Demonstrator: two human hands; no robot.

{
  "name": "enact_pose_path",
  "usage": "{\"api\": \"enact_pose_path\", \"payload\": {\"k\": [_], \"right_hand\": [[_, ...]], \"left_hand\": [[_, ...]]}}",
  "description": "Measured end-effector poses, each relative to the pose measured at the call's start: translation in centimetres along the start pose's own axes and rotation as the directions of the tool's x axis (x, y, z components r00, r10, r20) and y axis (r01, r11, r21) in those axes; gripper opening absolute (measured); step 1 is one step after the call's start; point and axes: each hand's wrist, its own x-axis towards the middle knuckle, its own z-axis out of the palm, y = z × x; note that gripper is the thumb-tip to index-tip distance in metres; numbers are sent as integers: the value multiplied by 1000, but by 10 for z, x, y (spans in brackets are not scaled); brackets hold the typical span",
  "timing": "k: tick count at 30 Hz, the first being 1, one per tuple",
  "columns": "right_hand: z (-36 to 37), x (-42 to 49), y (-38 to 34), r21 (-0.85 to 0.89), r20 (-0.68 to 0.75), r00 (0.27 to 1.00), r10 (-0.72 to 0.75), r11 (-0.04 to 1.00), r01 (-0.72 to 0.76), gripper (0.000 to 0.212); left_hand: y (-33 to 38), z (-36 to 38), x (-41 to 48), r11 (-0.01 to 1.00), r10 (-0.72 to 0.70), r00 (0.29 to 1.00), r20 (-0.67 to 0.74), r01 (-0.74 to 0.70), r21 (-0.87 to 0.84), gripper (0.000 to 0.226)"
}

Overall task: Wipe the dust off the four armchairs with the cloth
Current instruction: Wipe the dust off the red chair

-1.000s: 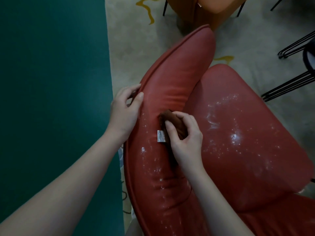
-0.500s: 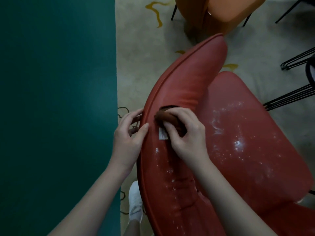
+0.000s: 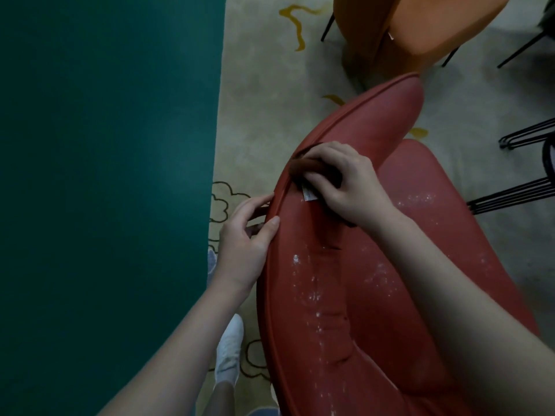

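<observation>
A: What has the right hand [image 3: 345, 181] got?
B: The cloth [image 3: 303, 168], brown and bunched up. The fingers curl over it and the thumb comes in from below, pressing it on the top edge of the red armchair [image 3: 330, 295] back. A small white tag [image 3: 307, 194] hangs out just under the thumb.

A: And the left hand [image 3: 243, 238]?
B: It grips the rim of the same back, below and left of the right hand. The thumb lies on the front face and the fingers hook round behind. The two hands are near but not touching.

A: Any dust [image 3: 315, 295] to see?
B: White specks run down the back under the right forearm, and more lie on the seat [image 3: 435, 229], right of that wrist.

A: What else?
B: Beyond the right hand stands an orange chair [image 3: 435, 25] on a beige rug [image 3: 264, 100]. Under the left forearm there is a white shoe [image 3: 229, 346].
</observation>
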Motion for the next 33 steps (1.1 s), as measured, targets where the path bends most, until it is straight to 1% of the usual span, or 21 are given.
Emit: {"api": "enact_pose_path", "payload": {"k": [2, 5, 9, 13, 16, 18, 20, 22, 24, 26, 28, 29, 30, 32, 33], "right_hand": [[-3, -2, -2, -3, 55, 998, -24, 1000, 24, 21], [-6, -2, -6, 12, 128, 990, -52, 999, 51, 28], [-7, -5, -12, 59, 146, 986, -78, 996, 70, 35], [-5, -3, -12, 107, 82, 995, -58, 993, 49, 23], [-8, 0, -6, 151, -52, 999, 17, 989, -9, 17], [-8, 2, 1, 117, -140, 988, 65, 992, -49, 17], [-4, 3, 4, 51, -158, 985, 65, 997, -57, 19], [1, 1, 1, -13, -126, 992, 14, 1000, -15, 20], [3, -6, -6, -23, -42, 998, -48, 999, 47, 19], [4, -14, -14, 5, 54, 992, -115, 993, 115, 18], [1, -17, -17, 55, 97, 985, -145, 989, 140, 17], [-2, -16, -16, 74, 75, 988, -132, 989, 126, 17], [-4, -15, -13, 86, 22, 995, -95, 992, 93, 16], [-4, -13, -6, 104, -114, 993, 24, 994, -12, 15], [-2, -14, -4, 114, -155, 985, 73, 992, -56, 15]], "left_hand": [[0, 1, 0, 1000, -4, 1000, -1, 4, -11, 34], [0, 2, 0, 999, -1, 1000, -7, 1, -38, 33], [-1, 4, -1, 999, -4, 1000, -21, 3, -54, 35], [-1, 4, -1, 998, -14, 999, -29, 12, -56, 34], [0, 4, -1, 997, -31, 999, -18, 30, -66, 33], [0, 4, -2, 997, -32, 999, -24, 30, -69, 32], [0, 5, -3, 997, -37, 999, -28, 35, -74, 32], [0, 6, -3, 995, -42, 999, -31, 39, -88, 32], [0, 7, -3, 993, -42, 998, -40, 38, -110, 31], [1, 8, -4, 993, -34, 998, -48, 28, -118, 33], [1, 9, -4, 993, -30, 998, -49, 24, -117, 33], [1, 9, -5, 993, -29, 998, -49, 24, -115, 33], [2, 9, -5, 993, -33, 998, -46, 28, -116, 32], [1, 8, -4, 992, -49, 998, -37, 44, -120, 30], [0, 8, -4, 991, -54, 998, -34, 49, -120, 30]]}}
